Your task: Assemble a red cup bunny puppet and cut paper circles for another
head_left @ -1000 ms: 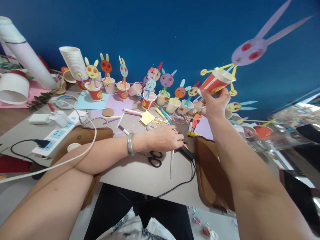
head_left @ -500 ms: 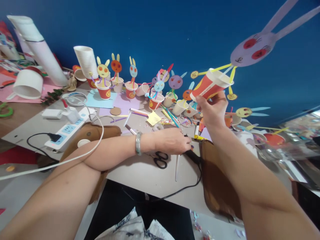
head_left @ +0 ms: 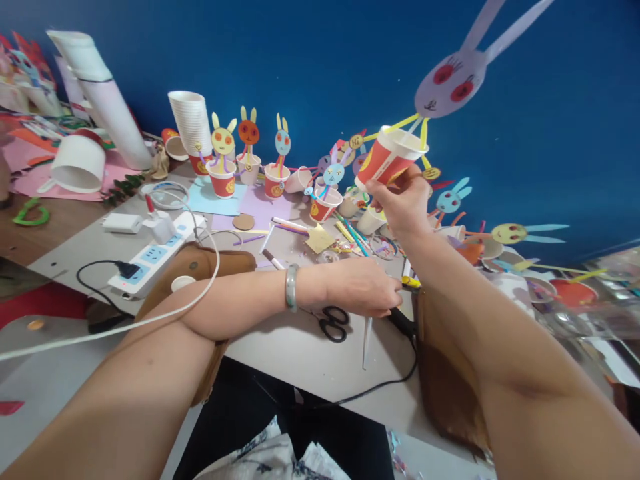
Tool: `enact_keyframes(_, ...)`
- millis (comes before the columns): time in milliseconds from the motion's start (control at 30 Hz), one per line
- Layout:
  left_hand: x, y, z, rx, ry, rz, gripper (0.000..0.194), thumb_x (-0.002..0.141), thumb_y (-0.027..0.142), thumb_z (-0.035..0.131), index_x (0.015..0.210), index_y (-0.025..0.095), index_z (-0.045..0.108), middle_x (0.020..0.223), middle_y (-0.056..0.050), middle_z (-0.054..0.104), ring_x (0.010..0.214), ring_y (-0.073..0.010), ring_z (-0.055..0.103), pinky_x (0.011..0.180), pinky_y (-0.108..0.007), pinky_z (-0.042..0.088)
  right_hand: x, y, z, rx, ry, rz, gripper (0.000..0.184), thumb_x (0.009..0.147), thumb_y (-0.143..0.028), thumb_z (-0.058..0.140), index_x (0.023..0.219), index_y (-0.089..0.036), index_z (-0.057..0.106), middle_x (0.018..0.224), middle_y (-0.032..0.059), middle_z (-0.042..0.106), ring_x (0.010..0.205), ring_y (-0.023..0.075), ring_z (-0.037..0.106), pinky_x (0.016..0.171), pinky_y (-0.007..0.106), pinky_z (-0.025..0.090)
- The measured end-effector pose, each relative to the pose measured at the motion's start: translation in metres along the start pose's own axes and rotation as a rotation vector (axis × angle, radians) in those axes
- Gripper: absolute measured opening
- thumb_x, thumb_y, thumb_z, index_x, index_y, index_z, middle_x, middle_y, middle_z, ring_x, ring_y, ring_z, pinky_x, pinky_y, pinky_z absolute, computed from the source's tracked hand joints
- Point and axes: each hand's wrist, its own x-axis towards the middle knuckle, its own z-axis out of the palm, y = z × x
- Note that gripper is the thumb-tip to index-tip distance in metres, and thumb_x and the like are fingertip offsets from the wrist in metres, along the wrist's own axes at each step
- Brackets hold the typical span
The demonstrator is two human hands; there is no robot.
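My right hand grips a red-and-white paper cup from below, holding it raised and tilted above the table. From the cup rises a purple paper rabbit head with red eyes and long ears; yellow paper arms end in small round "Hi" tags. Low over the table, my left hand is closed at a black corded tool that looks like a glue gun; its front part is hidden by the hand. Beside that hand lie black-handled scissors and a thin metal strip.
Several cup rabbits stand along the blue wall, near a stack of paper cups. A power strip with a white cable lies left. Pens, paper scraps and a yellow paper piece litter the middle.
The view has turned slightly right. Against the cups behind, the held cup rabbit has shifted left and a little down. My left hand stays closed by the black corded tool.
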Motion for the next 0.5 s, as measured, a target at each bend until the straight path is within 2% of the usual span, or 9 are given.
enact_keyframes(133, 0.000, 0.003, -0.004, 0.049, 0.086, 0.036, 0.034, 0.105, 0.031, 0.050, 0.092, 0.014, 0.076, 0.085, -0.009, 0.070, 0.062, -0.0170, 0.063, 0.051, -0.034, 0.024, 0.006, 0.005, 0.014, -0.003, -0.001, 0.016, 0.042, 0.072, -0.046, 0.087, 0.096, -0.026, 0.058, 0.098, 0.0075, 0.076, 0.063, 0.0200, 0.067, 0.050, 0.037, 0.057)
enact_keyframes(333, 0.001, 0.007, -0.012, 0.094, 0.301, 0.089, 0.065, 0.112, 0.050, 0.024, 0.080, 0.017, 0.070, 0.078, -0.003, 0.063, 0.053, -0.0109, 0.048, 0.056, -0.034, 0.026, 0.016, 0.008, 0.037, -0.019, -0.065, -0.074, 0.052, 0.075, -0.062, 0.083, 0.108, -0.029, 0.061, 0.108, 0.0102, 0.076, 0.085, 0.0295, 0.076, 0.062, 0.044, 0.064)
enact_keyframes(500, -0.001, 0.003, -0.011, 0.109, 0.347, 0.087, 0.064, 0.112, 0.049, 0.023, 0.081, 0.018, 0.070, 0.078, -0.002, 0.062, 0.054, -0.0116, 0.048, 0.057, -0.033, 0.027, 0.024, 0.012, 0.044, -0.073, -0.056, -0.120, 0.055, 0.076, -0.067, 0.081, 0.110, -0.028, 0.061, 0.108, 0.0115, 0.078, 0.086, 0.0322, 0.078, 0.063, 0.046, 0.066)
